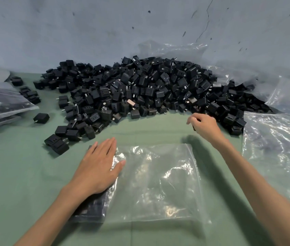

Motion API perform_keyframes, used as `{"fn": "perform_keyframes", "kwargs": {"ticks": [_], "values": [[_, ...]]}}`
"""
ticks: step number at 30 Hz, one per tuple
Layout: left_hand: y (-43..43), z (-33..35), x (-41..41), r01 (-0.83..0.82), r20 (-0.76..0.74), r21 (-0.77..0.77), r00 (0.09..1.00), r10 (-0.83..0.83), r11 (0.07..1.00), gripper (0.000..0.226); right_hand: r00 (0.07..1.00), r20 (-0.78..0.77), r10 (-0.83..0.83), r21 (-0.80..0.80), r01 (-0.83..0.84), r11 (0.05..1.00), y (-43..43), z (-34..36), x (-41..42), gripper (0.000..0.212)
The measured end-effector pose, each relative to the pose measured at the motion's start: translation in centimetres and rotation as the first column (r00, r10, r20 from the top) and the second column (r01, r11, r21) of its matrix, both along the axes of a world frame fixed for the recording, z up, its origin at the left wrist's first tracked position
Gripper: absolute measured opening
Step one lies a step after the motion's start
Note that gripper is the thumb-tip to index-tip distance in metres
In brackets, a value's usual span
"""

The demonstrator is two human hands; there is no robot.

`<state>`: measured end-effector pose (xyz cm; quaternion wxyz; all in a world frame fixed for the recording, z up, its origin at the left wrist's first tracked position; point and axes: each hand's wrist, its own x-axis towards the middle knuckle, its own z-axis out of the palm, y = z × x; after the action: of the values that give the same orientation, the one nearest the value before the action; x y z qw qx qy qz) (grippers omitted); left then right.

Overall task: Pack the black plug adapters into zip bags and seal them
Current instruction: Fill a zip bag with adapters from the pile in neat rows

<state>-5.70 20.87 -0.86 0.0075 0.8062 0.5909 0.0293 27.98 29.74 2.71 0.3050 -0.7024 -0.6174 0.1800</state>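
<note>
Loose stock: heap of small black boxy plastic plug adapters [140,89], piled against the wall at the far side of the table, its near edge spilling toward the person.
Bag being filled: clear plastic zip bag [158,183], lying flat on the green cloth-covered table [16,174] directly in front of the person. I cannot tell which edge carries the zip.
Contents so far: a few bagged adapters [91,208], dark along the bag's left side and mostly under the hand. The rest of the bag is empty film.
Left hand [98,167]: palm down, fingers straight and close together, pressing on the left part of the zip bag over the bagged adapters. It grasps nothing.
Right hand [205,126]: at the near edge of the heap, well apart from the zip bag, fingers curled inward. A dark sliver shows beneath the palm, but I cannot tell whether it is an adapter being held.
Done: filled bags [2,103] with dark contents, stacked at the table's left edge. They are too blurred to tell whether they are sealed.
Left to do: this bag is barely begun and not yet sealed, and the heap is large, so by my judgement most of the job lies ahead.
Spare stock: crinkled clear empty bags [274,153] at the right, and loose clear plastic sheeting [238,64] behind the heap.
Look of the adapters: matt black and squarish, with short metal prongs on one face and small slots on another. A few show a pale or coppery face, and they lie every way up.
</note>
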Motion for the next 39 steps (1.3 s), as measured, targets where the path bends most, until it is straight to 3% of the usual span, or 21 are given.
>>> {"fn": "perform_keyframes", "kwargs": {"ticks": [3, 6, 9, 11, 15, 19, 23, 27, 31, 33, 37, 39], "values": [[0.0, 0.1, 0.0, 0.003, -0.016, -0.007, 1.000, -0.004, 1.000, 0.081, 0.929, -0.212, 0.302, -0.291, -0.355, 0.888, -6.7, 0.7, 1.2, 0.028], [0.0, 0.2, 0.2, -0.001, -0.026, -0.014, 1.000, 0.000, 1.000, 0.079, 0.792, -0.377, 0.480, -0.382, -0.605, 0.699, -11.4, 0.8, 1.7, 0.008], [-0.1, 0.5, 0.3, -0.002, -0.020, -0.025, 1.000, 0.002, 1.000, 0.076, 0.597, -0.623, 0.506, -0.300, -0.779, 0.550, -14.0, 0.5, 1.1, 0.045], [-0.2, 0.7, 0.4, -0.001, -0.009, -0.026, 1.000, 0.000, 1.000, 0.074, 0.568, -0.665, 0.485, -0.248, -0.781, 0.573, -14.5, 0.0, -0.2, 0.043], [-0.4, 0.9, 0.4, 0.003, 0.010, -0.029, 1.000, -0.003, 1.000, 0.074, 0.616, -0.589, 0.523, -0.251, -0.754, 0.607, -14.0, 0.0, -4.7, 0.024], [-0.4, 0.9, 0.4, 0.002, 0.020, -0.036, 1.000, -0.002, 0.999, 0.074, 0.577, -0.225, 0.785, -0.130, -0.817, 0.563, -12.9, 0.1, -9.0, 0.025], [-0.4, 0.7, 0.3, 0.006, 0.019, -0.030, 1.000, -0.005, 1.000, 0.076, 0.580, -0.293, 0.760, -0.106, -0.810, 0.577, -12.6, -0.5, -11.3, 0.039], [-0.2, 0.5, 0.3, 0.000, 0.023, -0.022, 1.000, 0.001, 1.000, 0.078, 0.562, -0.337, 0.755, -0.065, -0.814, 0.577, -12.7, -0.8, -12.0, 0.029], [-0.3, 0.5, 0.2, 0.003, 0.030, -0.027, 1.000, -0.002, 1.000, 0.078, 0.591, -0.187, 0.785, -0.035, -0.802, 0.596, -12.3, -0.5, -12.4, 0.027], [-0.3, 0.5, 0.2, 0.001, 0.028, -0.027, 1.000, 0.000, 1.000, 0.077, 0.555, -0.298, 0.777, -0.070, -0.824, 0.562, -12.1, -0.3, -12.7, 0.033], [-0.4, 0.6, 0.3, 0.000, 0.039, -0.022, 0.999, 0.001, 1.000, 0.074, 0.511, -0.607, 0.608, -0.127, -0.818, 0.561, -12.5, -0.4, -13.0, 0.034], [-0.4, 0.7, 0.3, -0.004, 0.050, -0.017, 0.999, 0.005, 1.000, 0.073, 0.498, -0.597, 0.629, -0.106, -0.826, 0.553, -13.0, -0.8, -13.2, 0.031]]}}
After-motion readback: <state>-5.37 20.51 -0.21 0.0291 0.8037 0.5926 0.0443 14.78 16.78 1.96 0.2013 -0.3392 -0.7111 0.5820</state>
